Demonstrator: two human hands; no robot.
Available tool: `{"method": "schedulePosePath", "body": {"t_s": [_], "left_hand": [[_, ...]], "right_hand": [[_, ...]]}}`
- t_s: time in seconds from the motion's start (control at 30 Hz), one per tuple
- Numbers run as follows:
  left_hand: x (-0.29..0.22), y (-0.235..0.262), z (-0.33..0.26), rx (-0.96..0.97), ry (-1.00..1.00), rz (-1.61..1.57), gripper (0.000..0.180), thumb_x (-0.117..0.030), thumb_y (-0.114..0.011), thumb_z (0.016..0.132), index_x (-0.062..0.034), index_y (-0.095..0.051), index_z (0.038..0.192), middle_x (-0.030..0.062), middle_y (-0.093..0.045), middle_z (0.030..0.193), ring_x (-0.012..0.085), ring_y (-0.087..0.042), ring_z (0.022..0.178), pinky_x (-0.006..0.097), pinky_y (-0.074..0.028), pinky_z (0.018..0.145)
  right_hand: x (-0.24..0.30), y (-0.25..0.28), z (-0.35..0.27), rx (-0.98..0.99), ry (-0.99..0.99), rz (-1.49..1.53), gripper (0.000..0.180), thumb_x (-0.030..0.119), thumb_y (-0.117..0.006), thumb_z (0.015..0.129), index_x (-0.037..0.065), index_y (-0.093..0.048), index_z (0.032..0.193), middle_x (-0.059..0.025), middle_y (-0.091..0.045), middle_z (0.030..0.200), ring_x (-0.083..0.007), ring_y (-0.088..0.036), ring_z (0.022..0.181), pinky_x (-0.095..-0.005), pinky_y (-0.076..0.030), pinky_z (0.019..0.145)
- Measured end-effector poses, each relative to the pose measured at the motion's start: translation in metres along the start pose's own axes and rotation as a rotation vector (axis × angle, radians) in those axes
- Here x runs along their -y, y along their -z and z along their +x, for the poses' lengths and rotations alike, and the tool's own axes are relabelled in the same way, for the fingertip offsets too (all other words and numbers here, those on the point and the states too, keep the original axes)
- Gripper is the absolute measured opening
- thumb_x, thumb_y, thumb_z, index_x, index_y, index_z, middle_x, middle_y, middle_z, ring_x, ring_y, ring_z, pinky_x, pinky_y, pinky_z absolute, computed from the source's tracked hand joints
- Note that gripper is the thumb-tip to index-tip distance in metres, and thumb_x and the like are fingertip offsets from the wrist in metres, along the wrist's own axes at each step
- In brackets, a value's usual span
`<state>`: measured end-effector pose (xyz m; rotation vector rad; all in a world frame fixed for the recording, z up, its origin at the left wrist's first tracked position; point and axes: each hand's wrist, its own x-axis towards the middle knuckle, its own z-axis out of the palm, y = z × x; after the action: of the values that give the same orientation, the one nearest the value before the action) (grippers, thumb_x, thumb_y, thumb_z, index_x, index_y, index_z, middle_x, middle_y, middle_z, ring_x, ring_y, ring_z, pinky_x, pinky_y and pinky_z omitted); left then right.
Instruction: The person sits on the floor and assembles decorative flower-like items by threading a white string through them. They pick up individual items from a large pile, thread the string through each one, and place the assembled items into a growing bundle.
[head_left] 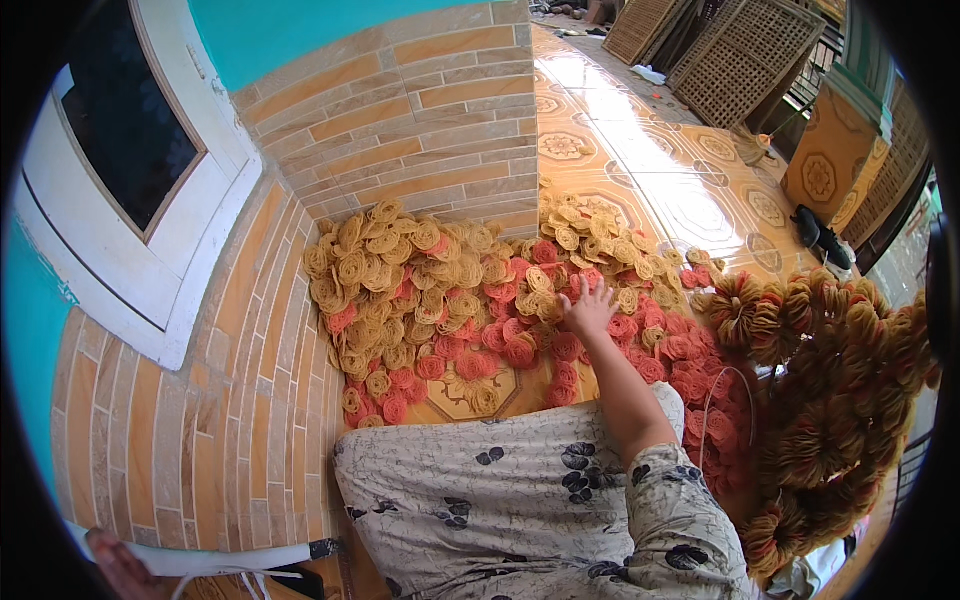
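Note:
My right hand (590, 308) reaches out over a heap of round, coiled, net-like discs. Its fingers are spread and nothing shows between them. Yellow discs (385, 270) make up most of the left and far side of the heap, while red discs (690, 370) lie thickest to the right, beside my forearm. Some red ones are mixed among the yellow. At the lower left rim, part of my left hand (120, 565) shows next to a long white strip with a black end (230, 556) and a thin pale cord; its grip is unclear.
At the right stand bulky bunches of strung yellow and red discs (820, 420), with a thin pale wire loop (728, 395) nearby. A tiled wall (440, 120) and a white-framed window (150, 250) border the left. Woven racks (745, 60) lean far right, near dark shoes (825, 238).

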<state>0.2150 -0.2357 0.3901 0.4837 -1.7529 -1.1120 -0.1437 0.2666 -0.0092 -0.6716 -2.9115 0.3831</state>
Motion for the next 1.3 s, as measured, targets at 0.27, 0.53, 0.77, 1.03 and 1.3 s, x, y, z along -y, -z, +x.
{"method": "schedulePosePath", "body": {"t_s": [0.27,0.53,0.77,1.03,1.3], "left_hand": [[0.174,-0.233,-0.123,1.062,0.595,-0.629,0.016,-0.02,-0.042,0.101,-0.0135,-0.049,0.113,0.0034,-0.057,0.087,0.0017,-0.034,0.05,0.015,-0.026,0.041],[0.249,-0.357,-0.22,1.273,1.013,-0.592,0.014,-0.023,-0.052,0.097,-0.0109,-0.057,0.102,0.0023,-0.065,0.087,0.001,-0.038,0.051,0.015,-0.03,0.044],[0.275,-0.372,-0.238,1.317,0.96,-0.462,0.02,-0.022,-0.052,0.097,-0.0041,-0.061,0.102,0.0028,-0.067,0.081,0.0018,-0.034,0.046,0.016,-0.027,0.044],[0.275,-0.386,-0.23,1.37,1.004,-0.455,0.02,-0.021,-0.053,0.096,-0.0026,-0.06,0.101,0.0045,-0.067,0.081,0.0018,-0.038,0.047,0.016,-0.029,0.043],[0.28,-0.391,-0.231,1.372,1.041,-0.449,0.02,-0.021,-0.052,0.097,-0.0026,-0.06,0.101,0.0051,-0.066,0.082,0.0016,-0.037,0.046,0.016,-0.028,0.042]], "right_hand": [[0.062,-0.013,-0.108,0.381,1.134,-0.07,0.052,0.046,-0.06,0.086,0.02,-0.053,0.13,-0.0132,-0.045,0.128,-0.0291,-0.041,0.12,-0.0446,-0.032,0.104],[0.053,-0.015,-0.089,0.555,0.497,0.445,0.043,0.024,-0.073,0.077,0.001,-0.058,0.11,-0.0137,-0.064,0.104,-0.0256,-0.063,0.084,-0.0353,-0.052,0.076],[0.05,0.021,-0.058,0.652,-0.073,1.324,0.008,0.004,-0.06,0.09,-0.002,-0.056,0.093,-0.0074,-0.061,0.086,-0.0161,-0.064,0.078,-0.0285,-0.057,0.072],[0.068,0.023,-0.056,0.68,0.0,1.307,0.009,0.006,-0.06,0.09,-0.001,-0.055,0.092,-0.0068,-0.062,0.087,-0.0145,-0.063,0.08,-0.0278,-0.056,0.074],[0.069,0.023,-0.056,0.693,0.201,1.079,0.011,0.006,-0.062,0.089,0.0,-0.058,0.097,-0.0067,-0.064,0.089,-0.0147,-0.064,0.084,-0.0295,-0.055,0.076]]}}
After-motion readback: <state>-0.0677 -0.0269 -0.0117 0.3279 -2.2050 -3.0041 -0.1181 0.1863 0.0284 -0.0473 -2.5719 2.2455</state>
